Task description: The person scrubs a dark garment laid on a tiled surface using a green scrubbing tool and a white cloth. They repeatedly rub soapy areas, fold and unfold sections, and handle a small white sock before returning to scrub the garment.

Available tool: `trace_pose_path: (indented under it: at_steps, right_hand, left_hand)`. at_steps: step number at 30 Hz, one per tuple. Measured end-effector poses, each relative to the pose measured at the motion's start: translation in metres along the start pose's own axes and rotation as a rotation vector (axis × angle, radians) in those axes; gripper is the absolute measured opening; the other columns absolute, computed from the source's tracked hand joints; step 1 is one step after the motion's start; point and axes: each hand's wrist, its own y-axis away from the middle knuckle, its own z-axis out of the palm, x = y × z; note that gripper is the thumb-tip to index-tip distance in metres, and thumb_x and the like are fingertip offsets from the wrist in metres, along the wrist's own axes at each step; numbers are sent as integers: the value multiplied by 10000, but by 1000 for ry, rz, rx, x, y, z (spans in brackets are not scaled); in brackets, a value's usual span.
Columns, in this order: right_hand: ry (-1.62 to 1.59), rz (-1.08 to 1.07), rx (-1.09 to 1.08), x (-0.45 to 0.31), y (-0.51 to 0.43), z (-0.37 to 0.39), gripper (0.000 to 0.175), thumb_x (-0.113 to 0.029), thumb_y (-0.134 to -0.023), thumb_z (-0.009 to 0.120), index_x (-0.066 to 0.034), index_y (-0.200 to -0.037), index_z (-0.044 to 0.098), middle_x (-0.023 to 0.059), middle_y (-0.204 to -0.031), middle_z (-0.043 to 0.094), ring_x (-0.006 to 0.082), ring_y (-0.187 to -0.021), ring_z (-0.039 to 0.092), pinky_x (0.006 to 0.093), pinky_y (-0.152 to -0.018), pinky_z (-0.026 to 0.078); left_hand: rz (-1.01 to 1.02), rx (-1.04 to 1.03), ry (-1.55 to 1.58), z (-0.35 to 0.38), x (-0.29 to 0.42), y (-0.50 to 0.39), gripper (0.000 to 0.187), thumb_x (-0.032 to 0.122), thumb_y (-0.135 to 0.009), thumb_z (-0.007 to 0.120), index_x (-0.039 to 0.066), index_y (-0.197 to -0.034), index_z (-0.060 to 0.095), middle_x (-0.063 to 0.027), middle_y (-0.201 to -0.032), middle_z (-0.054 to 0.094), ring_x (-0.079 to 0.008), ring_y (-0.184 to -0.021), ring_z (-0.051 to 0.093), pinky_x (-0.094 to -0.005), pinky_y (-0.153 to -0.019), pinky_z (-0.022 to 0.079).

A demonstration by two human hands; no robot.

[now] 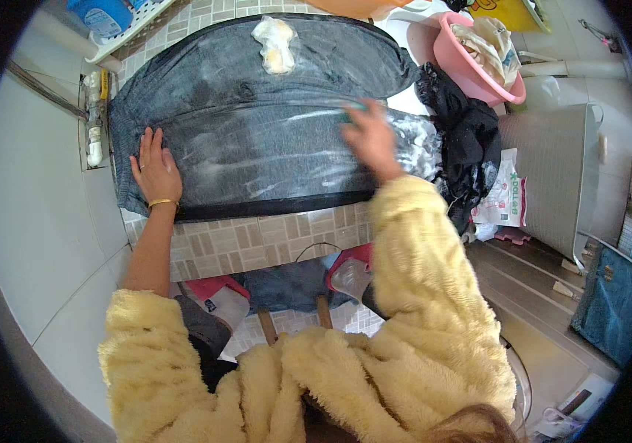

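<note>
Wet dark grey trousers (249,160) with an elastic waist are spread flat over a tiled ledge, the waist to the left. Streaks of white suds run along the near leg, and thicker foam (418,144) lies at its right end. My left hand (156,174) presses flat near the waist, fingers spread. Over the right part of the leg, my right hand (374,138) grips a small green object (352,109); motion blur and fingers hide most of it. A whitish, yellow-tinged bar (276,47), apparently soap in clear plastic, rests on the far leg.
Bunched black cloth (468,144) lies right of the trousers. Behind it, a pink basin (476,61) holds cream fabric. A white rack (138,30) with a blue bottle (106,19) stands at upper left, near a wall pipe (93,116). The tiled ledge (271,241) ends above my legs.
</note>
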Motion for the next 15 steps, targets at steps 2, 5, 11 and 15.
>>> trace_pose_path:
  at_steps: [2, 5, 11, 15]
  right_hand:
    - [175, 369, 107, 50, 8, -39, 439, -214, -797, 671, -92, -1217, 654, 224, -1317, 459, 382, -1129, 556, 447, -951, 481]
    - [32, 370, 211, 41, 3, -30, 425, -213, -802, 688, -54, -1194, 656, 215, -1341, 447, 373, -1218, 483, 447, -1033, 410]
    - [-49, -276, -69, -31, -24, 34, 408, -247, -791, 716, -192, -1193, 675, 124, -1319, 531, 344, -1187, 531, 446, -948, 490]
    - [150, 512, 74, 45, -21, -52, 403, -244, -854, 637, -56, -1210, 642, 210, -1335, 477, 366, -1140, 571, 438, -989, 459]
  left_hand:
    - [21, 35, 34, 1, 1, 0, 453, 146, -982, 459, 191, -1432, 466, 28, -1565, 345, -179, -1447, 301, -468, -1195, 98]
    - [11, 46, 38, 2, 2, 2, 455, 149, -976, 469, 190, -1429, 471, 29, -1565, 346, -179, -1447, 303, -467, -1193, 101]
    - [47, 39, 25, -1, 0, 1, 452, 148, -979, 466, 193, -1429, 471, 30, -1560, 355, -170, -1444, 307, -460, -1192, 106]
    - [19, 47, 26, 1, 0, 1, 446, 149, -985, 457, 194, -1428, 466, 29, -1560, 354, -169, -1444, 305, -462, -1192, 113]
